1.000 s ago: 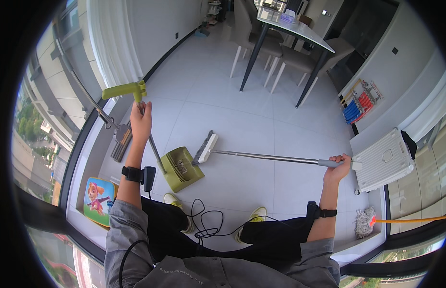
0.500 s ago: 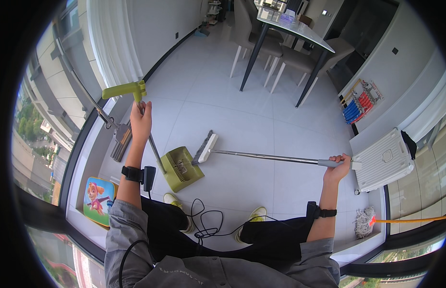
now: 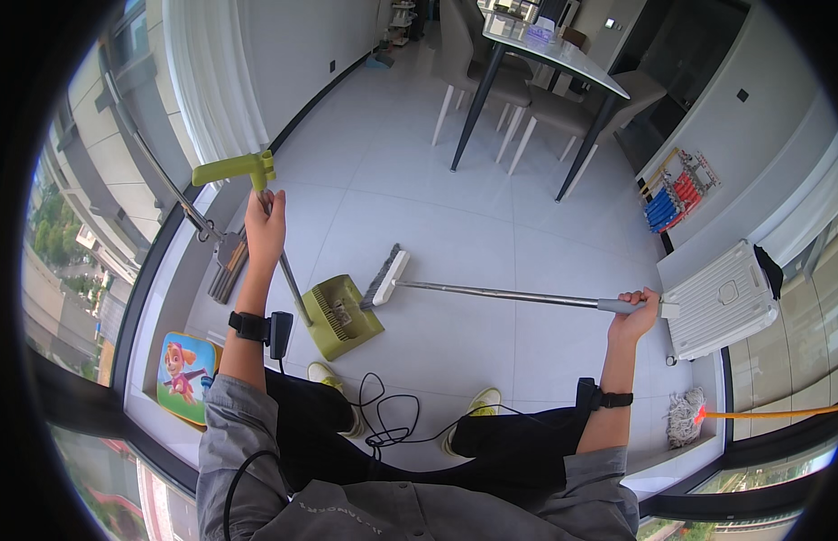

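Observation:
My left hand [image 3: 266, 221] is closed around the metal pole of a green long-handled dustpan [image 3: 351, 335], just below its green top grip. The pan rests on the floor in front of my left foot, with toothed ridges along one side and some greyish debris inside. My right hand [image 3: 637, 313] grips the grey end of a broom [image 3: 500, 293], whose metal stick runs across to the left. The broom's white head with grey bristles stands at the pan's open edge, its lower tip at or touching the lip.
A black cable [image 3: 392, 433] lies looped between my shoes. At the left are a flat mop [image 3: 228, 270] and a cartoon-printed case [image 3: 184, 379]; at the right, a white suitcase [image 3: 721, 307] and a string mop [image 3: 686, 417]. A table [image 3: 572, 59] with grey chairs stands ahead.

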